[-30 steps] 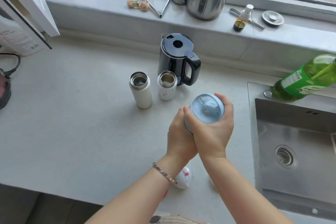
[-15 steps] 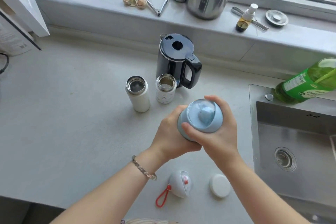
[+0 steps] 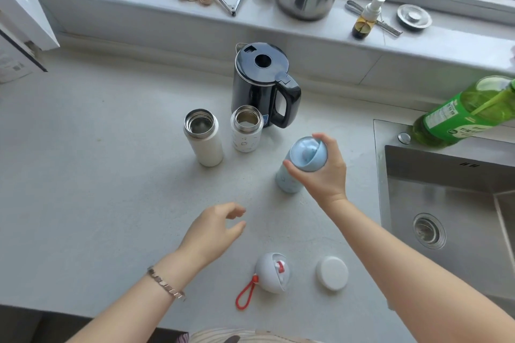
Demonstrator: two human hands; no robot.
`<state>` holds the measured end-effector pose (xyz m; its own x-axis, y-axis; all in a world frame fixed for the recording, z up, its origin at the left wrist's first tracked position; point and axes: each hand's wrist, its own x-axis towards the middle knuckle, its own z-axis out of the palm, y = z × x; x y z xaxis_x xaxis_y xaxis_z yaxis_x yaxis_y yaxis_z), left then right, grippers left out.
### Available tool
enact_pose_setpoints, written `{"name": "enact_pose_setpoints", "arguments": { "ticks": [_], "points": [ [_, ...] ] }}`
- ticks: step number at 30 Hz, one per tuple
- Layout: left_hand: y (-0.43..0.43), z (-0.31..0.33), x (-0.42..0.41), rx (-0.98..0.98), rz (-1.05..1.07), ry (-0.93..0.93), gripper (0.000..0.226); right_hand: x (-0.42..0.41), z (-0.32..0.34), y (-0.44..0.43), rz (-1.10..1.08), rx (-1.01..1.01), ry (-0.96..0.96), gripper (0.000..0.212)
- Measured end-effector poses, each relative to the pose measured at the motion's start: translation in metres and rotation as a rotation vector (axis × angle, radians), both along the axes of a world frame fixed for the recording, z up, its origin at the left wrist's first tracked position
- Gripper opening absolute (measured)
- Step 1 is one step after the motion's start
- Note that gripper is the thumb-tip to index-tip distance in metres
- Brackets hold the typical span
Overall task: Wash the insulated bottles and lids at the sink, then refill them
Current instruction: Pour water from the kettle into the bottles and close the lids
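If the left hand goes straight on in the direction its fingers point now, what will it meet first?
Probably the lower body of the light blue insulated bottle, which the right hand grips at its top. Only bare grey countertop lies between, though how high the left hand hovers is unclear.

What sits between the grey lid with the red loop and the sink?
A flat white lid, lying on the counter apart from both, as the head view shows.
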<state>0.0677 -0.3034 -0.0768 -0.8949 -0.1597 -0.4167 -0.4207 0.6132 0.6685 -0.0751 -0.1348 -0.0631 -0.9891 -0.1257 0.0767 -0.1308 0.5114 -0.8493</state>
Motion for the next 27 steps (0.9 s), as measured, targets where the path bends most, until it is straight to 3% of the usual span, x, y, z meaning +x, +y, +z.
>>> {"name": "enact_pose_setpoints", "arguments": {
  "ticks": [4,7,9,11,13,15,17,18,20,22,27],
  "points": [
    [0.003,-0.003,0.01,0.05,0.078,-0.034,0.02,0.005,0.0,0.006,0.034,-0.004,-0.033,0.073],
    [0.008,0.001,0.011,0.059,0.067,-0.055,0.021,0.003,0.003,0.013,0.112,0.091,-0.092,0.093],
    [0.01,0.003,0.01,0.065,0.067,-0.056,0.022,0.009,0.01,0.023,0.13,0.188,0.045,0.102],
    [0.011,0.005,0.012,0.076,0.081,-0.054,0.022,0.03,0.018,0.034,0.171,0.241,0.343,0.082],
    [0.012,0.006,0.015,0.098,0.106,-0.051,0.021,0.056,0.016,0.044,0.379,0.287,0.507,0.054],
    [0.012,0.005,0.02,0.106,0.125,-0.052,0.021,0.081,0.007,0.047,0.779,0.439,0.359,0.048],
    [0.012,0.005,0.027,0.105,0.137,-0.057,0.021,0.1,-0.008,0.045,1.057,0.695,-0.067,0.067],
    [0.012,0.004,0.03,0.107,0.144,-0.063,0.02,0.105,-0.017,0.043,1.116,0.804,-0.184,0.077],
    [0.011,0.005,0.036,0.11,0.161,-0.069,0.02,0.112,-0.032,0.039,1.144,0.939,-0.182,0.089],
    [0.009,0.006,0.039,0.111,0.173,-0.069,0.02,0.116,-0.04,0.037,1.12,0.988,-0.149,0.083],
    [0.009,0.007,0.019,0.084,0.212,-0.037,0.032,0.111,-0.027,0.05,0.776,0.761,-0.247,0.07]
  ]
}}
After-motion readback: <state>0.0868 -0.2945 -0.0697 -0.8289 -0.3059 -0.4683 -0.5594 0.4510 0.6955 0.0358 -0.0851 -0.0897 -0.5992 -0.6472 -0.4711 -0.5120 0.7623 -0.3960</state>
